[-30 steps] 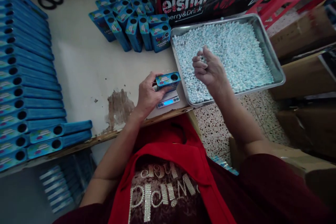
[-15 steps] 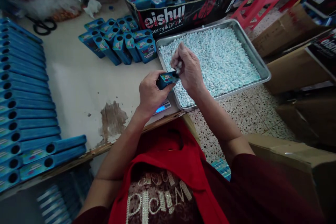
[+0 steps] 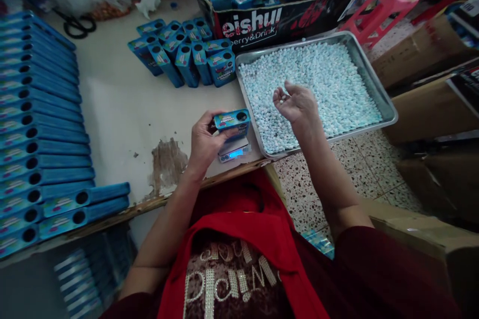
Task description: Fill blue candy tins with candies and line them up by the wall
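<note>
My left hand (image 3: 207,142) grips a blue candy box (image 3: 232,118), whose top with a dark round hole faces up. The box is at the small digital scale (image 3: 234,153) with the lit blue display; whether it rests on the plate I cannot tell. Over the metal tray (image 3: 387,109), my right hand (image 3: 297,102) is turned palm up. Its fingers curl around a few small pale candies (image 3: 283,97). Loose white and light-blue candies (image 3: 322,79) cover the tray's bottom.
Several blue boxes with round holes stand in a group (image 3: 183,55) behind the scale. A long row of them (image 3: 48,134) lines the left side. Black scissors (image 3: 77,25) lie at the back. A printed carton (image 3: 254,25) holds more boxes. A pink stool (image 3: 377,15) stands beyond the tray.
My right hand has moved away from the box's hole, rightward over the tray, and turned palm up. My left hand has lowered the box to the scale and turned its top upward.
</note>
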The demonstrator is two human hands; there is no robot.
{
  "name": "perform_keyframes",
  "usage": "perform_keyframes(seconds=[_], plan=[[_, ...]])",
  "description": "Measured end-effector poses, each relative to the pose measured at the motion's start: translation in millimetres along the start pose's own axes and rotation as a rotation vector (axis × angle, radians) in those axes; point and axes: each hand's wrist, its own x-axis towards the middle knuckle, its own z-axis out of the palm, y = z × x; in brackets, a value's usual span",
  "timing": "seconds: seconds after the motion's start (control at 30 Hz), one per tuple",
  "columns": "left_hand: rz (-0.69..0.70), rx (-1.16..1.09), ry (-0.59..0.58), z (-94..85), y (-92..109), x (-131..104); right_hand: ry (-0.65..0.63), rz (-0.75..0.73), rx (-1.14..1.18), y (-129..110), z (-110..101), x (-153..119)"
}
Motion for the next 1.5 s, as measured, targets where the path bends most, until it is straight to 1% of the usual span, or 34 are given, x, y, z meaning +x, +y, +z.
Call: perform_keyframes(seconds=[0.07, 0.17, 0.23, 0.3, 0.37, 0.4, 0.5, 0.57, 0.6, 0.67, 0.7, 0.77, 0.8, 0.87, 0.97, 1.07, 1.17, 1.27, 1.4, 1.5], plan=[[-0.008, -0.022, 0.006, -11.8, -8, -13, -0.032, 0.079, 0.021, 1, 3, -17], [-0.011, -0.052, 0.005, -19.4, -17, -28, -0.216, 0.153, -0.017, -8, 19, -44], [-0.01, -0.047, -0.009, -19.9, -19, -34, -0.336, 0.139, -0.111, -18, 29, -53], [0.006, 0.002, -0.009, -22.4, -19, -38, -0.418, 0.1, -0.256, -29, 33, -51], [0.031, 0.071, 0.018, -31.7, -17, -41, -0.453, 0.044, -0.483, -39, 29, -42], [0.039, 0.105, 0.039, -39.3, -17, -44, -0.452, 0.002, -0.639, -43, 25, -37], [0.018, 0.178, 0.107, -69.9, -17, -59, -0.429, -0.172, -1.193, -49, 7, -29], [-0.021, 0.203, 0.163, -89.9, -19, -73, -0.476, -0.28, -1.515, -44, -4, -31], [-0.04, 0.211, 0.194, -98.0, -19, -80, -0.512, -0.315, -1.637, -40, -7, -35], [-0.067, 0.223, 0.251, -109.0, -20, -93, -0.549, -0.336, -1.81, -29, -13, -43], [-0.077, 0.228, 0.27, -112.0, -21, -97, -0.529, -0.321, -1.86, -24, -15, -47], [-0.091, 0.229, 0.284, -114.5, -21, -103, -0.441, -0.288, -1.862, -18, -19, -50], [-0.095, 0.222, 0.28, -114.7, -21, -104, -0.39, -0.277, -1.812, -18, -22, -49], [-0.093, 0.204, 0.262, -113.8, -19, -103, -0.313, -0.269, -1.633, -24, -28, -45], [-0.07, 0.208, 0.226, -110.3, -13, -95, -0.222, -0.247, -1.354, -37, -37, -38], [-0.032, 0.237, 0.187, -103.5, -5, -84, -0.188, -0.121, -1.177, -41, -39, -34], [-0.023, 0.263, 0.145, -94.7, 1, -76, -0.233, -0.018, -1.011, -38, -32, -36], [-0.029, 0.282, 0.124, -87.9, 5, -72, -0.302, -0.009, -0.873, -42, -17, -45], [-0.063, 0.263, 0.102, -84.3, 6, -70, -0.467, -0.023, -0.845, -64, 19, -66], [-0.083, 0.225, 0.078, -84.4, 6, -70, -0.594, -0.118, -0.931, -77, 51, -79]])
